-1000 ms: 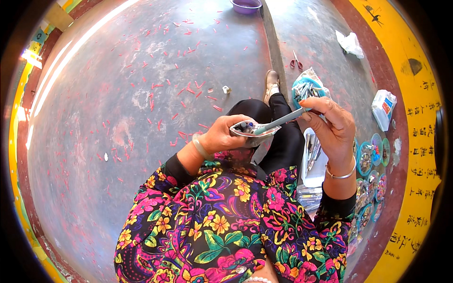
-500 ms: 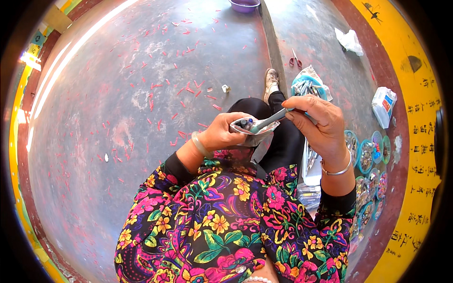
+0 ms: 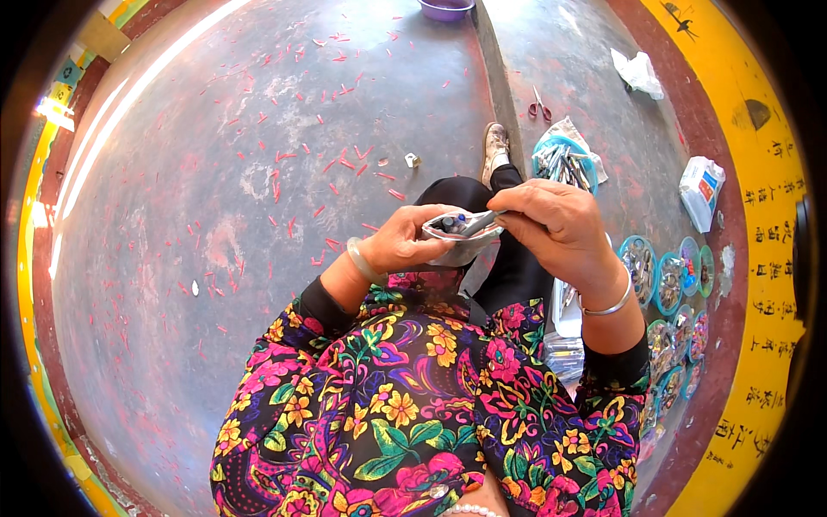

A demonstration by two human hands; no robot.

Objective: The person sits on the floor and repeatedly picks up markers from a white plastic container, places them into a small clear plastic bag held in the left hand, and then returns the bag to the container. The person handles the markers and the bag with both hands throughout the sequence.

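Note:
My left hand [image 3: 405,241] is closed round a small pale pouch [image 3: 469,252], held over my lap with its mouth spread. Inside the pouch are several slim items, dark and blue at the ends, whose kind I cannot make out. My right hand [image 3: 556,226] pinches the upper end of a slender grey pen-like stick [image 3: 482,225] between thumb and fingers. Its lower end lies within the pouch's mouth. Just beyond my right hand stands a blue basket [image 3: 564,164] filled with long, thin silvery pieces.
Round tubs [image 3: 668,283] of small parts line the right side. Scissors [image 3: 540,108], a white bag [image 3: 637,75] and a white packet [image 3: 701,193] lie farther off. Red scraps [image 3: 345,159] litter the floor on the left. A purple basin [image 3: 446,9] stands at the far edge.
My right hand has moved left and down toward the pouch, and the grey stick now sits deeper in it. My left hand has barely moved.

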